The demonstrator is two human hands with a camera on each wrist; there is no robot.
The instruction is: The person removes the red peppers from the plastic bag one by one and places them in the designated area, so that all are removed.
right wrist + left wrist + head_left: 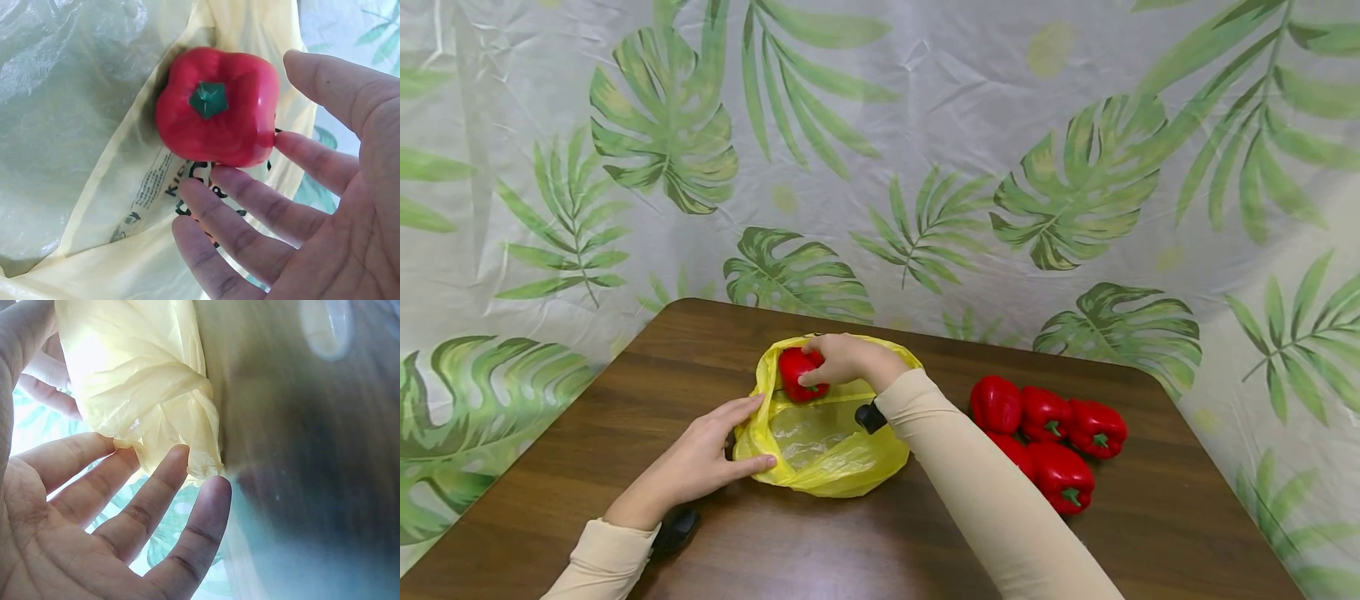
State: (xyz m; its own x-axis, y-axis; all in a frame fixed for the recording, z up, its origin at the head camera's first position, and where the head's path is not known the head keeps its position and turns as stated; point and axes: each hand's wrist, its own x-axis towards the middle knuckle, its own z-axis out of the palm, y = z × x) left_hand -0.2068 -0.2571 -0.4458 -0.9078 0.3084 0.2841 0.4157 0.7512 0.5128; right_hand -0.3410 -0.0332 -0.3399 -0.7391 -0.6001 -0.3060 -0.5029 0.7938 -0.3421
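Observation:
A yellow plastic bag (857, 467) lies on the table with its mouth spread wide. Inside it, at the far left, is a red bell pepper (793, 379) with a green stem. My right hand (846, 358) reaches into the bag beside this pepper. In the right wrist view its fingers are fairly straight, with a fingertip (284, 140) right at the pepper's side and the thumb apart from it. My left hand (718, 446) is at the bag's left side, fingers spread. Its fingertips (178, 456) touch the crumpled plastic in the left wrist view.
Several red bell peppers (1048, 412) sit in a group right of the bag, partly hidden by the right sleeve (992, 492). The brown wooden table (820, 550) ends at a leaf-patterned curtain (925, 167) behind. Dark printing (147, 194) shows on the bag's inner wall.

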